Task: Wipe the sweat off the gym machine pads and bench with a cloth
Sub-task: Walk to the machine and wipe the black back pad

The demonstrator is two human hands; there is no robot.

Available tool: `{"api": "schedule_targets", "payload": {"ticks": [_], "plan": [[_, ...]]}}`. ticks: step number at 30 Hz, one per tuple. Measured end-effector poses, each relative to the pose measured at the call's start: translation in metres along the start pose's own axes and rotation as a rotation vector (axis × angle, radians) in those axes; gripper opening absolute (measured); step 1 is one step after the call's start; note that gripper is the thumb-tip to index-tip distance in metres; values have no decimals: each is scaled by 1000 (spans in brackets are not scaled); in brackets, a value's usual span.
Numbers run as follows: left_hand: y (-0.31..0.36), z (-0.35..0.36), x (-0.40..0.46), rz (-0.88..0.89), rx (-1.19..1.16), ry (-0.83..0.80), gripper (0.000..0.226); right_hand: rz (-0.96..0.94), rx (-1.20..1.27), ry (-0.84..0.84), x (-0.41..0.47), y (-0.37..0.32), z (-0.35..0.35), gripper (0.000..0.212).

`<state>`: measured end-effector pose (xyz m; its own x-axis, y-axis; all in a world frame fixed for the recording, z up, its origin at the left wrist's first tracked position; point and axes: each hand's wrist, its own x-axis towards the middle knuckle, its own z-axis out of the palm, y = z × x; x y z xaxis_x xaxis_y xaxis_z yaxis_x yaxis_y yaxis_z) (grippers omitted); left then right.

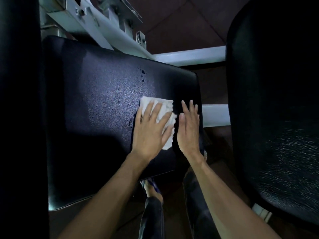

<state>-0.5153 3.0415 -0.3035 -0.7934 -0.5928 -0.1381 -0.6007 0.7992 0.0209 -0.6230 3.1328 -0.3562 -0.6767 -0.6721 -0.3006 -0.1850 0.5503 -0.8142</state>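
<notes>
A black padded bench seat fills the middle of the view, with sweat droplets scattered across its surface. A small white cloth lies on the pad's right part. My left hand presses flat on the cloth with fingers spread and straight. My right hand rests flat on the bare pad beside the cloth, close to the pad's right edge, fingers straight.
A tall black pad stands at the right and another dark pad at the left edge. White metal frame bars run behind and beside the bench. My legs and a sandalled foot are below the seat.
</notes>
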Motion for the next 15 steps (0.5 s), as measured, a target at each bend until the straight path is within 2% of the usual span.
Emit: {"api": "schedule_targets", "payload": {"ticks": [4,8,11,15], "plan": [[7,3,-68,-127,17,30,39,-3,-20,-18,0,0,-3,51],[-13,-5,-118,-227,33,5,47,-25,-89,-48,-1,-3,-2,57],[-41,-10,-93,-380,-47,81,47,-19,-152,-58,-3,-4,1,62],[-76,-24,19,-469,-207,277,41,-34,-264,-55,-3,-5,5,62]]}}
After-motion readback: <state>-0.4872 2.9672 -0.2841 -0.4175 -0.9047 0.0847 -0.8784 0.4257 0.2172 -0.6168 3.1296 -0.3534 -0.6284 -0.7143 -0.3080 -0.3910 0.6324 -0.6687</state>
